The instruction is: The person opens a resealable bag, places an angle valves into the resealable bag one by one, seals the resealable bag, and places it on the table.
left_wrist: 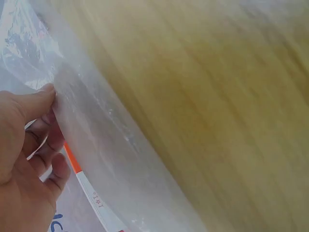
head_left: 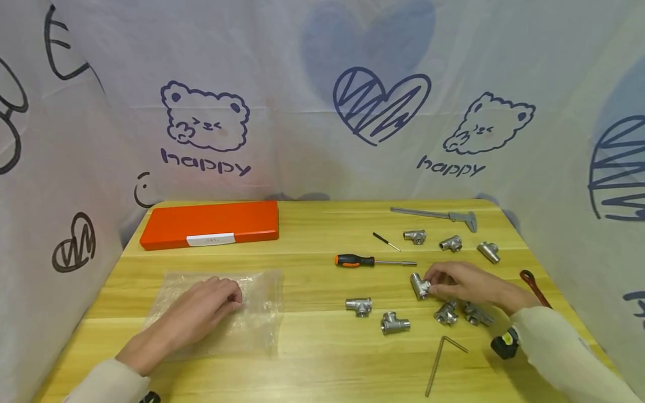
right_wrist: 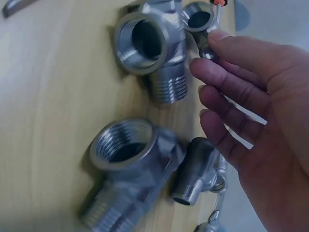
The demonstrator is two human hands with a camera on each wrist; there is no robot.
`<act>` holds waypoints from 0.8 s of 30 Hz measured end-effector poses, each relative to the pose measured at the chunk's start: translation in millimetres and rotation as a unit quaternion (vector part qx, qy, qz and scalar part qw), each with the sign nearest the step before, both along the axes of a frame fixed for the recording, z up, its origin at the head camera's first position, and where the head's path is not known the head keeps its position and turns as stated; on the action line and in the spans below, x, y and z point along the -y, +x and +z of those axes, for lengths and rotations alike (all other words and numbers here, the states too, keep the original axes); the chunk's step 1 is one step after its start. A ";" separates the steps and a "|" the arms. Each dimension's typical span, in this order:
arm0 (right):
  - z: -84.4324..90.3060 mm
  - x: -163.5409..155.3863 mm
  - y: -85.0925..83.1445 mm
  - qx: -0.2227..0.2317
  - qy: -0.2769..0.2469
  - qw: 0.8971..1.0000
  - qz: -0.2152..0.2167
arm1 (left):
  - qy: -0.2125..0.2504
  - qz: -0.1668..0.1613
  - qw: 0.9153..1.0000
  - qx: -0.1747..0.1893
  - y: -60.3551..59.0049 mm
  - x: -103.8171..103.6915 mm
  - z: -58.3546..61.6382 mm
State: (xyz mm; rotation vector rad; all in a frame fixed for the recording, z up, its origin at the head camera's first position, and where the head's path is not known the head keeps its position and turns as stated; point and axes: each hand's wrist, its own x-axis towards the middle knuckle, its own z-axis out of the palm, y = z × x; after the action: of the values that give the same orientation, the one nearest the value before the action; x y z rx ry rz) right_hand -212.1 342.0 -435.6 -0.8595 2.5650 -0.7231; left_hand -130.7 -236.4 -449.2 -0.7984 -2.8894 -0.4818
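Over a clear plastic bag (head_left: 259, 327) on the left of the table is my left hand (head_left: 196, 313). In the left wrist view its thumb and index finger pinch the plastic. My right hand (head_left: 466, 282) pinches one end of a metal pipe tee (head_left: 418, 286) between thumb and fingertips. The right wrist view shows that tee's threaded opening (right_wrist: 199, 18) beyond the thumb. Two other tees lie close below the hand, a near one (head_left: 446, 313) and one partly under the wrist (head_left: 476, 315). Two more tees, one (head_left: 359, 306) and another (head_left: 395, 323), lie to the left.
An orange case (head_left: 211, 221) lies at the back left. Behind my right hand are a caliper (head_left: 443, 215), a screwdriver (head_left: 373, 261), a thin black-handled tool (head_left: 386, 241) and several tees (head_left: 415, 237). A hex key (head_left: 438, 364) lies in front; a red-handled tool (head_left: 534, 286) is right.
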 end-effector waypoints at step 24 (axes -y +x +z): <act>9.5 159.6 15.3 0.017 -0.133 0.991 -0.016 | 0.068 0.033 0.997 -0.010 4.4 -7.4 2.9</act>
State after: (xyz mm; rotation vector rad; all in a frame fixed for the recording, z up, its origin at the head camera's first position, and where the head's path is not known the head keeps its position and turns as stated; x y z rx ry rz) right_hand -196.9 182.4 -426.1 -0.8777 2.4933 -1.0994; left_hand -126.3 -229.0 -446.3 -0.6819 -2.8174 -0.6516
